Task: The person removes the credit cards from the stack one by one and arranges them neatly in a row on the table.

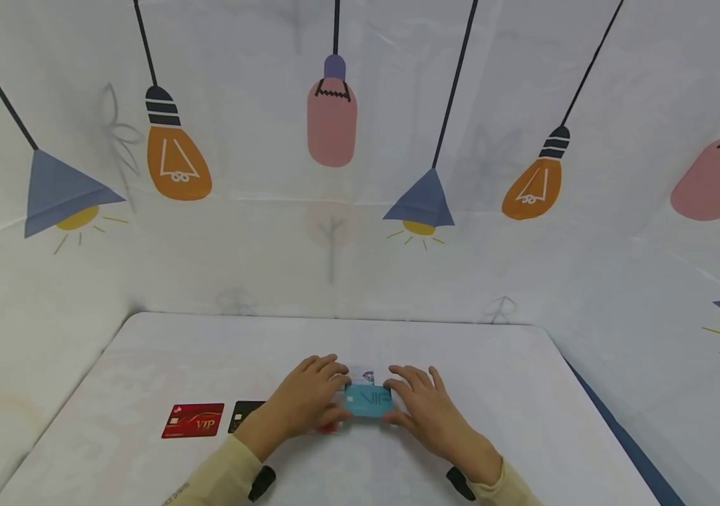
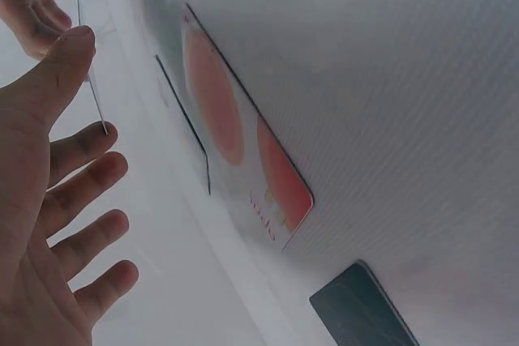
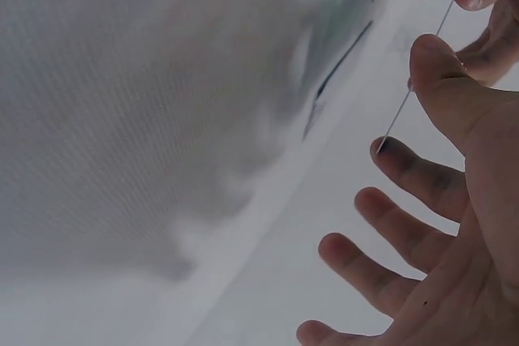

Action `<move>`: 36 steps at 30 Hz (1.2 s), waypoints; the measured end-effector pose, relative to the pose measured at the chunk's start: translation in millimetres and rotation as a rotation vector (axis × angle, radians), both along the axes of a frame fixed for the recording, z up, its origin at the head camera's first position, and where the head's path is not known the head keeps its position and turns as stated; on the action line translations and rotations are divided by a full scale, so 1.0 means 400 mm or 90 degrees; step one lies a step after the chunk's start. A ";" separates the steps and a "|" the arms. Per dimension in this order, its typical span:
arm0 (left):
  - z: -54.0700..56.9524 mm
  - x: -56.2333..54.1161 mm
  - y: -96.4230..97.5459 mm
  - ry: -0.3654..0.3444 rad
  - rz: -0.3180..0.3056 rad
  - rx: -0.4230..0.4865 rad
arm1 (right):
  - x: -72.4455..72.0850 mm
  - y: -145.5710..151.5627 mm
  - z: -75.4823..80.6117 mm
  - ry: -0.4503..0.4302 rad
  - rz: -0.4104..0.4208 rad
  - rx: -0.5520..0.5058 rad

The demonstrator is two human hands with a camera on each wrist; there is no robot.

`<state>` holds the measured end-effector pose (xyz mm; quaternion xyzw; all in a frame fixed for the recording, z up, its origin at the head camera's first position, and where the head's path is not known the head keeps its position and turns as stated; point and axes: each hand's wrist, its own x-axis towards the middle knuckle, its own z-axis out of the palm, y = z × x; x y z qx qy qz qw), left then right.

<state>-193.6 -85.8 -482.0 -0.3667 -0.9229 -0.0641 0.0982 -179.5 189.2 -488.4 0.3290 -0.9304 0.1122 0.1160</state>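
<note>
Raised off the table, a light blue card (image 1: 369, 400) marked VIP is held between both hands. My left hand (image 1: 303, 400) pinches its left end between thumb and index finger; the other fingers are spread loosely. At the opposite end my right hand (image 1: 426, 407) grips it the same way. The wrist views show the card edge-on, as a thin line. Just behind it lies another card (image 1: 368, 377), mostly hidden in the head view. A white card with red patches (image 2: 215, 111) lies below the left hand, which covers most of it in the head view.
To the left on the white table (image 1: 492, 365) lie a red VIP card (image 1: 192, 420) and a dark card (image 1: 242, 414), partly covered by the left forearm. A white wall covering printed with lamps (image 1: 332, 126) hangs behind the table.
</note>
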 end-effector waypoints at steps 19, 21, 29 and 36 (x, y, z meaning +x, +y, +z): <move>-0.036 0.021 0.015 -0.044 0.008 -0.040 | 0.021 0.005 -0.037 -0.054 -0.011 0.043; -0.038 0.022 0.017 -0.041 0.009 -0.041 | 0.022 0.005 -0.039 -0.053 -0.011 0.043; -0.046 0.027 0.028 -0.043 0.021 -0.051 | 0.021 0.004 -0.046 -0.051 -0.013 0.050; -0.054 0.029 0.036 -0.057 0.032 -0.065 | 0.022 0.006 -0.047 -0.064 -0.014 0.054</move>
